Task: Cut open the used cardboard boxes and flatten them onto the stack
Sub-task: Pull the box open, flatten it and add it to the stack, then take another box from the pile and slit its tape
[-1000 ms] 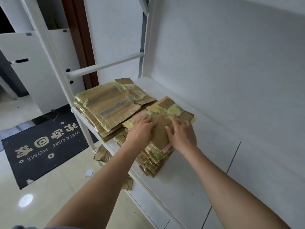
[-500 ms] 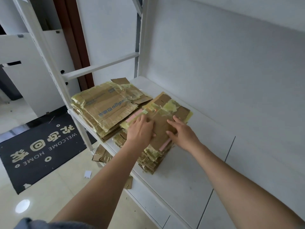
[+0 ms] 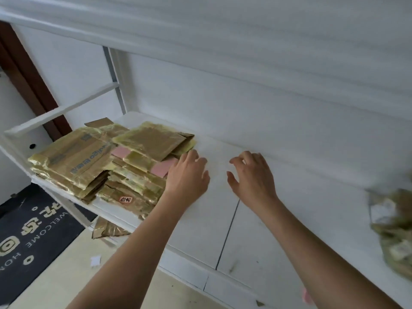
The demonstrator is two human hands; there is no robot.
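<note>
Two stacks of flattened, tape-covered cardboard lie on the white shelf point(image 3: 223, 219). The nearer stack point(image 3: 138, 175) has a flattened box point(image 3: 153, 139) with pink patches on top; the farther stack point(image 3: 73, 159) sits to its left. My left hand point(image 3: 187, 175) hovers just right of the nearer stack, fingers relaxed, holding nothing. My right hand point(image 3: 252, 175) hangs over the bare shelf, fingers loosely spread and empty. A blurred heap of taped boxes point(image 3: 394, 228) lies at the far right of the shelf.
A white wall backs the shelf and another shelf board runs overhead. Cardboard scraps point(image 3: 107, 228) lie under the shelf's front edge. A black welcome mat point(image 3: 29, 230) covers the floor at the left, with a paper bit point(image 3: 95, 260) nearby.
Both hands have lifted off the top flattened box and moved right, away from the nearer stack. The view has swung right, bringing the heap of boxes into sight.
</note>
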